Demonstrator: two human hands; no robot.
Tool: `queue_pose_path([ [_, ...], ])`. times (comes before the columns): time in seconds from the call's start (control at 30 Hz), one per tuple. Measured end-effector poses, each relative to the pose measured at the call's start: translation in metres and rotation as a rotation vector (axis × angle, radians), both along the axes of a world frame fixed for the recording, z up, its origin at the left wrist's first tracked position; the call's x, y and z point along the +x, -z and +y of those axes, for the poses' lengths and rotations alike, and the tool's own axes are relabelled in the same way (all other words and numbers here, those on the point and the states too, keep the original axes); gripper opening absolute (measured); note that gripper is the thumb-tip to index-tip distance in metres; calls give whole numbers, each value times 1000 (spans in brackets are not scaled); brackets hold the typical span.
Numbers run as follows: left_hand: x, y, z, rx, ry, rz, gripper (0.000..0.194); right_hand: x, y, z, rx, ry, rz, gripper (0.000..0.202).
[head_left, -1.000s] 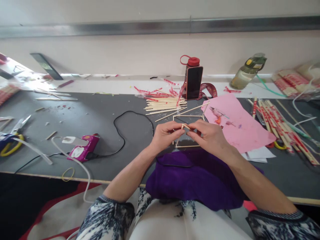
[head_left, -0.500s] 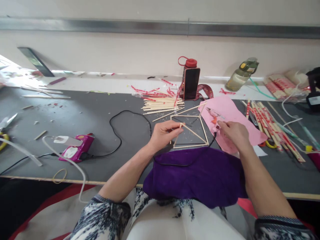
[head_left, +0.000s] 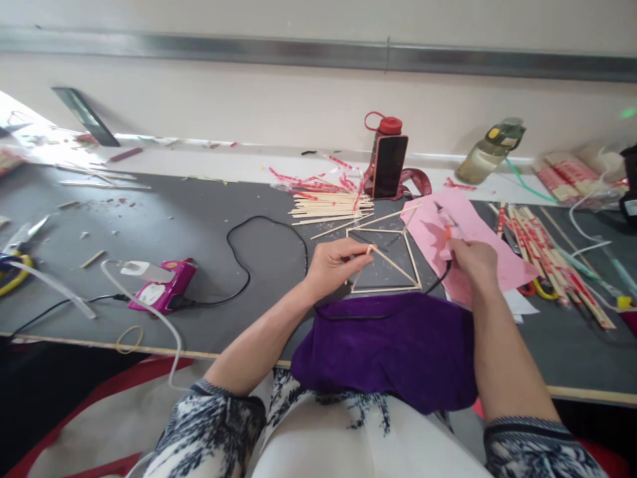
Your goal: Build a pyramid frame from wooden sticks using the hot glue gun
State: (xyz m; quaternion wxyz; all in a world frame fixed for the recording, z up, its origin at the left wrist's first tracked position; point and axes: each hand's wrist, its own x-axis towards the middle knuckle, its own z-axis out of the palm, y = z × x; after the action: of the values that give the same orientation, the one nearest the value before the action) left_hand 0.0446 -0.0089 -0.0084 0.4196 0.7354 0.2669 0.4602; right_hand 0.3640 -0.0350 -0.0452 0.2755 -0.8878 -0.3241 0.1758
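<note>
My left hand (head_left: 331,269) is closed, with thumb and fingertips pinching the ends of thin wooden sticks at a raised corner. One pinched stick (head_left: 395,264) slants down to the right to a square stick frame (head_left: 385,289) flat on the table. My right hand (head_left: 475,265) grips a pink glue gun (head_left: 451,234) with an orange trigger, over a pink sheet (head_left: 497,255). Its dark nozzle points up and to the left, apart from the sticks. A black cord runs from its handle. Fingers hide part of the pinched corner.
Loose sticks (head_left: 328,207) lie beyond the frame. Behind stand a red-capped bottle (head_left: 391,124) with a phone (head_left: 391,166) against it and a tilted green bottle (head_left: 485,159). A purple cloth (head_left: 393,352) covers the near edge; a magenta power box (head_left: 164,285) sits left, wrapped sticks (head_left: 540,245) right.
My right hand has drawn the glue gun slightly away to the right and tipped its nozzle more upward. My left hand keeps its pinch. The whole view has shifted a little.
</note>
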Motion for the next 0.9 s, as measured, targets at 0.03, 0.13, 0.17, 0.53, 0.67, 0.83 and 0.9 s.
queue_pose_path([
  [0.03,0,0,0,6,0,1,16,1,-1,-2,83,43,92,29],
  [0.13,0,0,0,16,-1,8,16,1,-7,-8,244,111,253,28],
  [0.17,0,0,-1,15,-2,11,16,0,-9,-10,314,133,296,27],
  [0.53,2,2,-2,13,-22,14,19,-24,-48,-48,964,-210,681,19],
  [0.67,1,0,-2,-7,-12,-6,20,-43,-65,-63,960,-312,818,19],
  [0.83,1,0,-3,-38,-8,-15,20,-64,-75,-80,901,-402,788,29],
  [0.9,1,-1,-3,-49,-5,-18,22,-71,-74,-88,838,-437,733,32],
])
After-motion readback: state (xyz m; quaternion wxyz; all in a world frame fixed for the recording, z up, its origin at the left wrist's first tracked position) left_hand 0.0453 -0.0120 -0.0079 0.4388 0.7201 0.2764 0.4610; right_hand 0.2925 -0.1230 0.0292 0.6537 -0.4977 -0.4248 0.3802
